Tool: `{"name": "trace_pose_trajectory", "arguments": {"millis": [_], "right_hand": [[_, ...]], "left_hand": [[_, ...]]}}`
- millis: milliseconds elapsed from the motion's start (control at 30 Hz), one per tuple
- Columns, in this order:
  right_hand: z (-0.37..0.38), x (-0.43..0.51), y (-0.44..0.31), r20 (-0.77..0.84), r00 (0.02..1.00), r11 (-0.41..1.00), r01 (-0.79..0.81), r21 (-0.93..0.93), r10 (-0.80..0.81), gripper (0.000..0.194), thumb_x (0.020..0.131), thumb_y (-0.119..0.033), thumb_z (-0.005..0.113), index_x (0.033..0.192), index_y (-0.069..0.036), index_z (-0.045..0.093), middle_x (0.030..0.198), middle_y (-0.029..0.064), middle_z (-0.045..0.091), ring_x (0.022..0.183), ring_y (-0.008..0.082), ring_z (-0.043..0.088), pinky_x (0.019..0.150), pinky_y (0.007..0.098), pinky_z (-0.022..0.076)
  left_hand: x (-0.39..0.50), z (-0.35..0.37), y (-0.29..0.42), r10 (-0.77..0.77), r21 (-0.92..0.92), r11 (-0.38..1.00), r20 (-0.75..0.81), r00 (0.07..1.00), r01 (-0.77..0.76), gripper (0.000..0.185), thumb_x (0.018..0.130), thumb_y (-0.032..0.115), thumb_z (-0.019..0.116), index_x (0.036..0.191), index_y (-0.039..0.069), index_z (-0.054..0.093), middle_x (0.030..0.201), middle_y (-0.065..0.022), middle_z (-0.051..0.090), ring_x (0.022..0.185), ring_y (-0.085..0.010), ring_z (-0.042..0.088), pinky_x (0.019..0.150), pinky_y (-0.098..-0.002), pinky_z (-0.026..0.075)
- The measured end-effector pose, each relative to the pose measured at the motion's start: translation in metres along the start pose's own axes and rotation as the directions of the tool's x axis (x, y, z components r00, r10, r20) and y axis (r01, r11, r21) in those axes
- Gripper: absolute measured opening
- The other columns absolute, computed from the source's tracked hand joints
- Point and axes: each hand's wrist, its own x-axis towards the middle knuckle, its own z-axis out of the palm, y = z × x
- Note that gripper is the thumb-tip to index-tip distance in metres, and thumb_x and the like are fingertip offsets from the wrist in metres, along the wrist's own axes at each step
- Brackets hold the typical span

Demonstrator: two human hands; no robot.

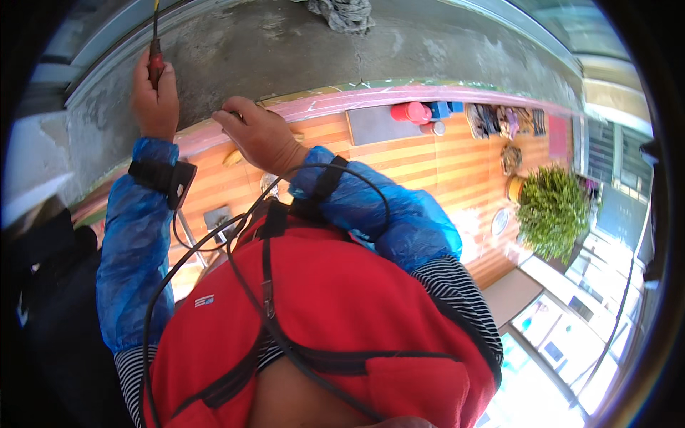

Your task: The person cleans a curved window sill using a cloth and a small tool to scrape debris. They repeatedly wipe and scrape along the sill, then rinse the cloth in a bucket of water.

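My left hand point(155, 101) is at the upper left, closed around the red handle of a screwdriver point(155, 61). The tool's thin shaft points away from me toward the window frame, and its far end is cut off by the picture's top edge. My right hand point(260, 134) rests by the near edge of a grey concrete ledge point(278, 53), its fingers curled and the thumb close to them. A small dark bit shows between those fingers; I cannot tell what it is. Blue plastic sleeve covers and black straps are on both forearms.
A crumpled grey cloth point(345, 15) lies on the ledge at the top. Below the pink-painted edge is a wood-striped floor point(417, 171) with a grey mat point(374, 128), a red container point(411, 112), shoes point(487, 120) and a leafy potted plant point(554, 214). Black cables point(160, 289) cross my red apron.
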Motion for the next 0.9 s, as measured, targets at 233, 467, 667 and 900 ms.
{"name": "trace_pose_trajectory", "arguments": {"millis": [233,467,667,900], "right_hand": [[0.030,-0.026,-0.010,-0.569,0.788,0.946,-0.320,-0.054,0.234,0.032,0.082,-0.003,0.076,0.111,-0.007,0.065,0.111,0.0118,0.060,0.098,0.0283,0.063,0.075,0.0367,0.0571],[0.006,-0.065,0.015,-0.587,0.574,0.787,-0.588,0.190,0.570,0.028,0.090,-0.014,0.072,0.111,-0.001,0.060,0.098,0.0184,0.065,0.091,0.0350,0.064,0.081,0.0424,0.0531],[-0.050,-0.087,-0.007,-0.576,0.435,0.709,-0.557,0.432,0.693,0.017,0.095,-0.009,0.065,0.108,0.001,0.061,0.098,0.0108,0.066,0.091,0.0197,0.064,0.079,0.0330,0.0530],[-0.192,-0.113,-0.019,-0.613,0.512,0.791,-0.487,0.370,0.602,0.012,0.101,-0.006,0.058,0.110,0.001,0.060,0.099,0.0053,0.066,0.088,0.0119,0.062,0.077,0.0261,0.0516]], "left_hand": [[0.001,-0.006,-0.002,0.110,-0.051,0.993,0.068,0.992,-0.107,0.040,0.096,0.014,0.066,0.132,-0.001,0.057,0.108,-0.0127,0.067,0.094,-0.0173,0.063,0.086,-0.0330,0.051],[0.007,0.000,-0.018,0.249,-0.052,0.968,0.065,0.966,-0.246,0.041,0.098,0.014,0.064,0.134,-0.002,0.055,0.114,-0.0129,0.064,0.103,-0.0191,0.061,0.093,-0.0339,0.049],[0.003,0.002,-0.007,0.069,-0.225,0.974,0.140,0.988,-0.036,0.043,0.098,0.015,0.063,0.136,-0.002,0.054,0.117,-0.0149,0.065,0.104,-0.0215,0.062,0.094,-0.0338,0.049],[0.002,-0.004,0.003,0.091,-0.124,0.990,0.152,0.984,-0.073,0.044,0.098,0.018,0.064,0.136,-0.002,0.055,0.116,-0.0154,0.067,0.102,-0.0215,0.065,0.093,-0.0348,0.050]]}}
